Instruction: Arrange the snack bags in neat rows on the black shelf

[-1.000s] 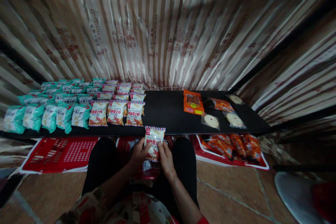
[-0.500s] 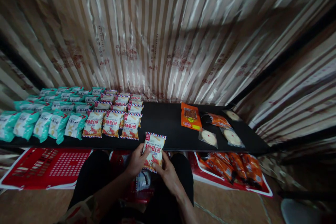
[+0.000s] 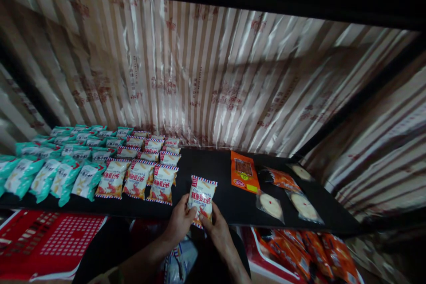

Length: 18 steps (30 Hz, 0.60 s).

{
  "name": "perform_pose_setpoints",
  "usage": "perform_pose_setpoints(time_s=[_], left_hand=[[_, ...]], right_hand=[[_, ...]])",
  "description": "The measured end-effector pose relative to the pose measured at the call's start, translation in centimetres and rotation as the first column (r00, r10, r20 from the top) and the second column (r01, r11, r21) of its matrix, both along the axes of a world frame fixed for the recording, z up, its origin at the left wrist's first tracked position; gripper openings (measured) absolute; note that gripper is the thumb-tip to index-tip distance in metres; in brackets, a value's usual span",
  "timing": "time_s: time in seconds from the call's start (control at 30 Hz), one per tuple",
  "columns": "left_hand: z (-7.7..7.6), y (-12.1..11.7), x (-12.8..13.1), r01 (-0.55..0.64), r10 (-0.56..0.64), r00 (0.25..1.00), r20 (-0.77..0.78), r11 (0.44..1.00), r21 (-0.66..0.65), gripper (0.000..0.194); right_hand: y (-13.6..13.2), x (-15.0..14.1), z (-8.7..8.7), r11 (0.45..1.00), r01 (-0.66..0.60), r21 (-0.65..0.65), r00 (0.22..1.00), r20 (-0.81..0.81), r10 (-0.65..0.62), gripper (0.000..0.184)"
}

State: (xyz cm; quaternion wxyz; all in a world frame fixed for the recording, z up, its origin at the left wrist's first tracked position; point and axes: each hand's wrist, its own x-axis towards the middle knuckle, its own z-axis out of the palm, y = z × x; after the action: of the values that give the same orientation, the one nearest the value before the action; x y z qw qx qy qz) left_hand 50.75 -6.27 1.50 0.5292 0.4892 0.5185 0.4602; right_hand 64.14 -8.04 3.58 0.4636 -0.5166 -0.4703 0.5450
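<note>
Both of my hands hold one white snack packet (image 3: 201, 196) with a red-and-blue striped border at the front edge of a black shelf (image 3: 219, 173). My left hand (image 3: 181, 222) grips its lower left side, and my right hand (image 3: 216, 226) grips its lower right side. The packet lies just right of rows of matching white packets (image 3: 138, 179) on the shelf. Left of those are rows of teal packets (image 3: 49, 173).
An orange flat packet (image 3: 244, 176), dark orange wrappers (image 3: 281, 179) and clear-wrapped round cakes (image 3: 271, 206) lie on the shelf's right side. Red baskets sit below: one at left (image 3: 49, 244), another with orange packets at right (image 3: 296, 253). A striped curtain (image 3: 199, 75) hangs behind.
My hands have lifted the packet from my lap up onto the shelf's front edge. The camera has tilted upward, so the shelf sits lower in the picture.
</note>
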Motion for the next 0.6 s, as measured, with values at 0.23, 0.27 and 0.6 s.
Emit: perform_pose_setpoints(time_s=[0.23,0.27,0.6], left_hand=[[0.4,3.3,1.1,-0.095,0.101,0.985,-0.14,0.994,0.05,0.037],[0.5,3.8,1.2,-0.104,0.111,0.98,-0.165,0.993,0.048,0.037],[0.6,9.4,2.9,-0.238,0.22,0.847,-0.484,0.971,0.026,0.035]], right_hand=[[4.1,1.0,-0.8,0.998,-0.012,0.067,0.957,0.29,-0.008,0.048],[4.7,1.0,-1.0,0.997,0.003,0.079,0.944,0.33,-0.029,0.048],[11.5,0.4,-2.3,0.983,0.082,0.163,0.853,0.498,-0.153,0.051]])
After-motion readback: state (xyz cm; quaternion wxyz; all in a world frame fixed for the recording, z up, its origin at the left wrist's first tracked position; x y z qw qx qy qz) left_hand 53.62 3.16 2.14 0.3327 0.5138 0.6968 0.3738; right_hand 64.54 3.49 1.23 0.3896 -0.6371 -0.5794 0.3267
